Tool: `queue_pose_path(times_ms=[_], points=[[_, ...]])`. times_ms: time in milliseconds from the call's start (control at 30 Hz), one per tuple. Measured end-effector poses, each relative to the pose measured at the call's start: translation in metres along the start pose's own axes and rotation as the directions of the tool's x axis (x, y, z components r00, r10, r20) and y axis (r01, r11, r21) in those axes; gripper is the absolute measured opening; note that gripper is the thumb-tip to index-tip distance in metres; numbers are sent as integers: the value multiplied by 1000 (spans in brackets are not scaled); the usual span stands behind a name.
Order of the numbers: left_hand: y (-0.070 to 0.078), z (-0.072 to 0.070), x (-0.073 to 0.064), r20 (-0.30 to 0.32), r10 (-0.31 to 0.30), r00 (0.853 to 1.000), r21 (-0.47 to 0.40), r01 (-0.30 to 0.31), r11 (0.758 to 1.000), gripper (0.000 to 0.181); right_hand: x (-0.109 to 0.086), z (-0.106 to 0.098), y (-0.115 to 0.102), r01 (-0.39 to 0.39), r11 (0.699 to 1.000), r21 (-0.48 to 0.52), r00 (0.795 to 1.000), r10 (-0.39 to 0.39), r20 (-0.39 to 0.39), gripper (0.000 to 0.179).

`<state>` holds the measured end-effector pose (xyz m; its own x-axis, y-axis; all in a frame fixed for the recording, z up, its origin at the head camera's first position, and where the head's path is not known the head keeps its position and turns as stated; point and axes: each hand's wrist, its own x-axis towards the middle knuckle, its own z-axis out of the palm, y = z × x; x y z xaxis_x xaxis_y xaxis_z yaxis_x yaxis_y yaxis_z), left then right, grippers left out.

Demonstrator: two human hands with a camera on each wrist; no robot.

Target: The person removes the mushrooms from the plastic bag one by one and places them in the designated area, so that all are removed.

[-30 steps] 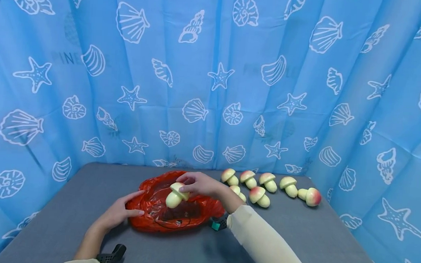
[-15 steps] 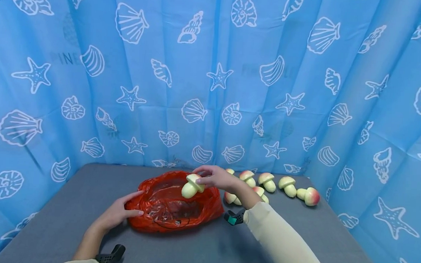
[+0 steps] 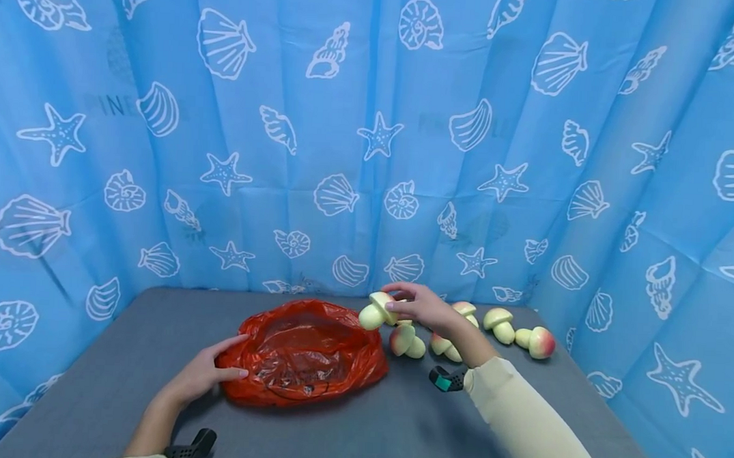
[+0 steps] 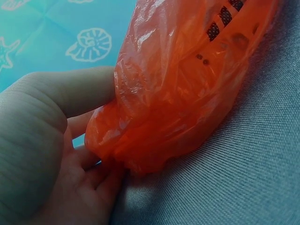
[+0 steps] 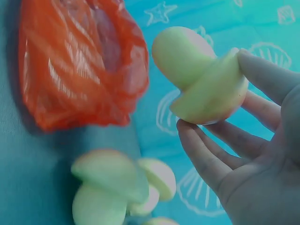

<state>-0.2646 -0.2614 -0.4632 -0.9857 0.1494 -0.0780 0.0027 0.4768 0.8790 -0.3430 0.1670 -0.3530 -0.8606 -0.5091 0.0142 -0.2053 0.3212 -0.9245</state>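
My right hand holds a cream toy mushroom by its red-tinted cap, thumb on one side and fingertips on the other. The mushroom's stem points away from the palm in the right wrist view. It is up off the table, beside the right end of a red plastic bag. The bag lies with its mouth spread wide. At the bag's left end my left hand grips the edge, with the thumb on one side of the plastic and the fingers behind it.
Several similar mushrooms lie right of the bag, among them one near it, another mushroom farther right, and a red-capped one at the row's end. My right forearm partly covers some. A blue shell-print curtain hangs behind the grey table.
My right hand has carried the mushroom rightward, from over the bag's mouth to beside its right end. The left hand has stayed at the bag's left edge.
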Motion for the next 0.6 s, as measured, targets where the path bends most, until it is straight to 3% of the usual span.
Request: queue_pose_path(times_ms=[300, 600], points=[[0, -1, -1, 5, -7, 1000, -10, 7, 1000, 77, -26, -31, 18, -4, 1000, 22, 992, 6, -124, 47], [2, 1, -1, -1, -24, 1000, -8, 24, 1000, 78, -59, -54, 35, -30, 999, 39, 965, 39, -258, 54]])
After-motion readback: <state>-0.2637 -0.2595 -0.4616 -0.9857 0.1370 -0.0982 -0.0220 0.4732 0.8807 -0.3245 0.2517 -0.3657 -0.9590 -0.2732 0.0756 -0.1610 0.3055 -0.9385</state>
